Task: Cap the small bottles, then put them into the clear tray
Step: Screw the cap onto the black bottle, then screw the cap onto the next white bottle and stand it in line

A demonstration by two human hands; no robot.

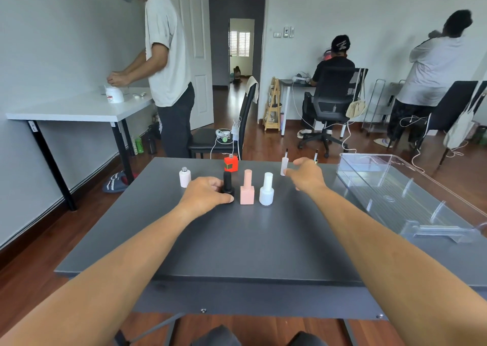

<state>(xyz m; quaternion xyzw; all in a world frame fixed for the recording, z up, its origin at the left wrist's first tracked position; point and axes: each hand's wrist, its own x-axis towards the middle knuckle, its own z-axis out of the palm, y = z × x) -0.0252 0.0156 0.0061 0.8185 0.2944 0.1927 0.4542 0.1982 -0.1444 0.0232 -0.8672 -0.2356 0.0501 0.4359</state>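
1. Small bottles, five, stand toward 12 o'clock on the counter (250,240). The black bottle (227,185), pink bottle (247,187) and white bottle (266,189) are capped and stand in a close row. The pale bottle (185,178) at 10 o'clock of the row and the red bottle (231,163) at 12 are open-necked.
2. Left grip (205,195) is curled round the black bottle's base, grasping it.
3. Right grip (305,177) is released, fingers spread, at a standing brush cap (284,164); contact cannot be told.
4. A second brush cap (315,157) stands at 2 o'clock, near the clear tray (363,171), which holds no bottles.
5. Risk: the tall, narrow brush cap likely topples if a fingertip nudges it before the pinch closes.
6. Risk: lifting the black bottle could clip the pink one just beside it and knock over the row.
7. Risk: a brush caught on a neck rim would stop the cap seating.
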